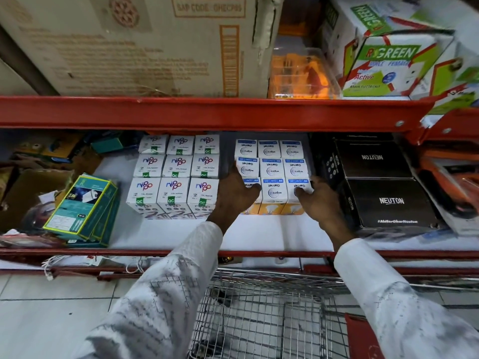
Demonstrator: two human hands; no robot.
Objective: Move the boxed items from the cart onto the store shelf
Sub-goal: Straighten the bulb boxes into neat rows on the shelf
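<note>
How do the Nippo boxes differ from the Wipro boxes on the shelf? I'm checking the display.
The Nippo boxes have lettering that reads upright; the Wipro boxes read upside down. No hand touches the Nippo boxes; the left hand and right hand flank the Wipro front row. Both are white, in three-by-three blocks.

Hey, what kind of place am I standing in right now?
Most likely the electrical aisle of a retail store. Red metal shelving holds neat blocks of boxed LED bulbs, the Nippo boxes beside the Wipro Garnet boxes, and a wire shopping cart stands on the tiled floor just below.
</note>
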